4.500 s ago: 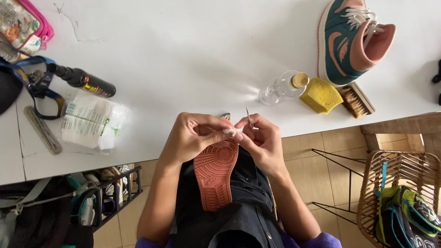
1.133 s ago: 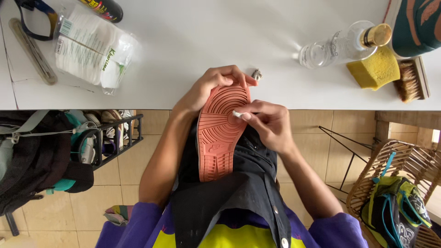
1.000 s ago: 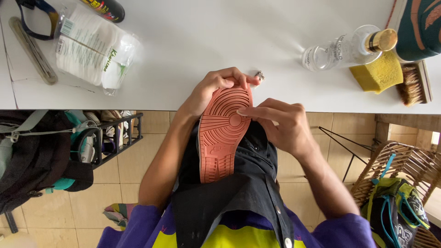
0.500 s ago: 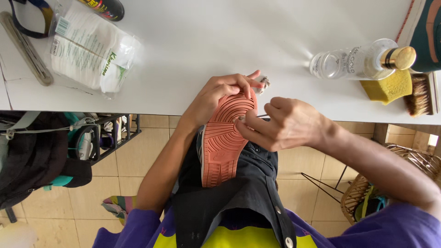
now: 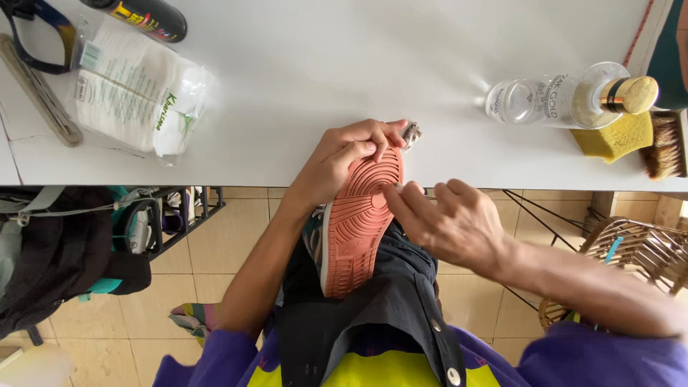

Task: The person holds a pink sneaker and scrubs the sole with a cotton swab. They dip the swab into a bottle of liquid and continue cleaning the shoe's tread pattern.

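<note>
A sneaker (image 5: 358,229) lies sole up on my lap, its salmon-pink ribbed sole facing the camera, toe toward the white table (image 5: 344,64). My left hand (image 5: 344,154) grips the toe end, fingers curled over the sole's front edge. My right hand (image 5: 448,218) rests at the sole's right edge, fingertips pressed together against the rubber; whether they pinch something small I cannot tell. A small grey wad (image 5: 411,132) pokes out beyond the left hand's fingers on the table edge.
On the table lie a clear glass bottle with a gold cap (image 5: 566,100), a yellow sponge (image 5: 613,136), a brush (image 5: 663,143), a plastic pack of white pads (image 5: 136,89) and a black spray can (image 5: 143,14). A wicker basket (image 5: 631,254) stands right, a black rack (image 5: 172,218) left.
The view has drifted closer to the table. My right hand slid from the middle of the sole to its right edge, arm swinging out rightward. My left hand kept its grip on the toe.
</note>
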